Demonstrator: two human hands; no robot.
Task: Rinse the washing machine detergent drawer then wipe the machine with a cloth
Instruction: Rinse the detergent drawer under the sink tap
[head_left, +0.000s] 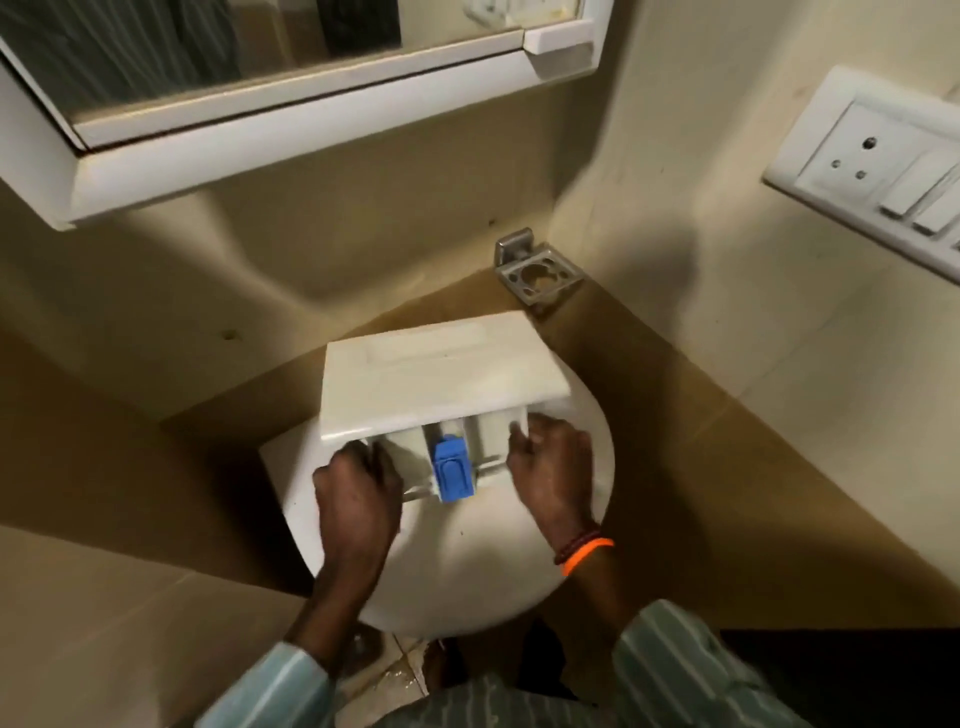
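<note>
The white detergent drawer (436, 369) is held over a white round wash basin (467, 571), its flat front panel tipped up and away from me. A blue insert (453, 470) sits in the drawer's middle compartment. My left hand (358, 499) grips the drawer's left side. My right hand (553, 467), with an orange band on the wrist, grips its right side. The basin's tap and drain are hidden behind the drawer and my hands. No cloth or washing machine is in view.
A white mirror cabinet (291, 130) hangs on the beige wall above the basin. A metal holder (537, 273) is fixed in the corner at the right. A switch and socket plate (878, 171) is on the right wall. Wet floor tiles (384, 670) show below the basin.
</note>
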